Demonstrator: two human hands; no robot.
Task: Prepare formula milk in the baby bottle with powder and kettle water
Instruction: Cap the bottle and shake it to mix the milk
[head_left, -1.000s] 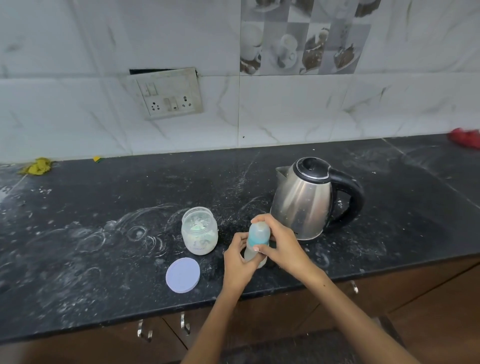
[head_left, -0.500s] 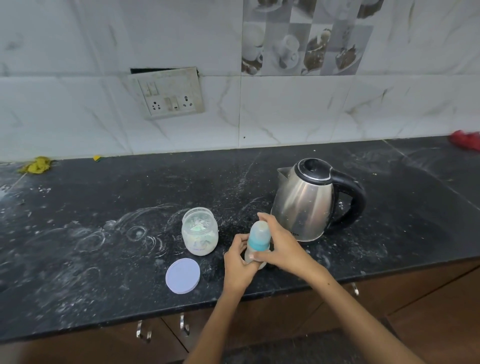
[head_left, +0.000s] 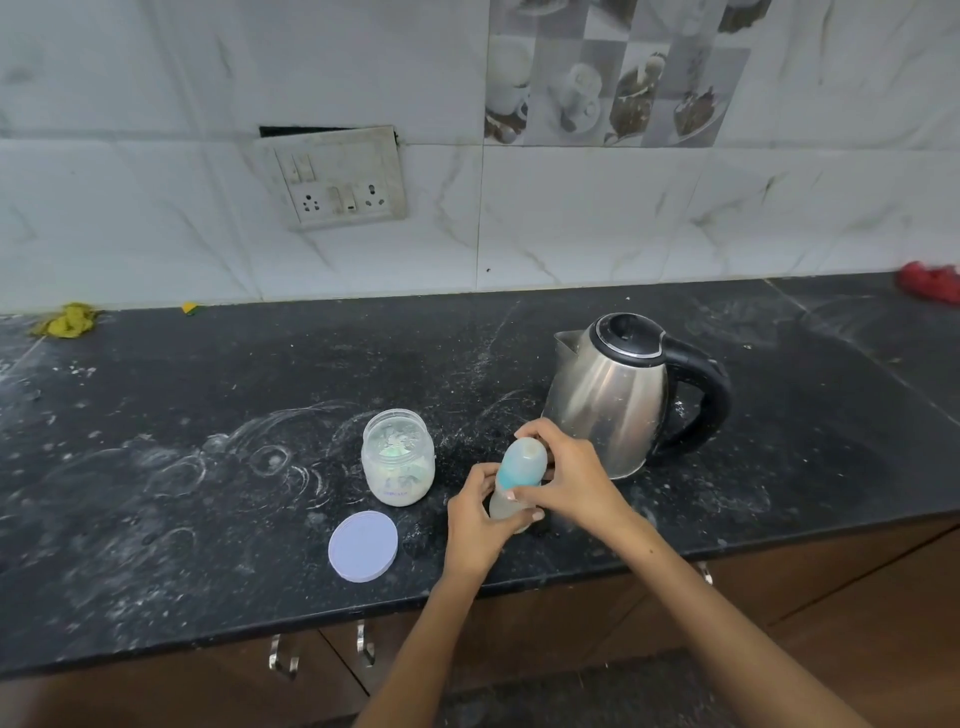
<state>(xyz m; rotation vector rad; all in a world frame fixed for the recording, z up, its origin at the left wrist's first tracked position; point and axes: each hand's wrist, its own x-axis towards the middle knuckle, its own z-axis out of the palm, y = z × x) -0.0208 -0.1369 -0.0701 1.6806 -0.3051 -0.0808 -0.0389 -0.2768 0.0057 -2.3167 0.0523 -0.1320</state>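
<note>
Your left hand (head_left: 475, 525) and right hand (head_left: 574, 480) are showing bare, with no rings or bands in sight. Your forearms are showing uncovered to the frame's bottom edge, and your fingernails seem short, though blur hides detail.

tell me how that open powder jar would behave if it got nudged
The powder jar looks squat and wide-based, so it would probably slide rather than tip. It seems to be thin clear plastic, likely light. With its lid lying off on the countertop, a hard knock could spill powder.
</note>
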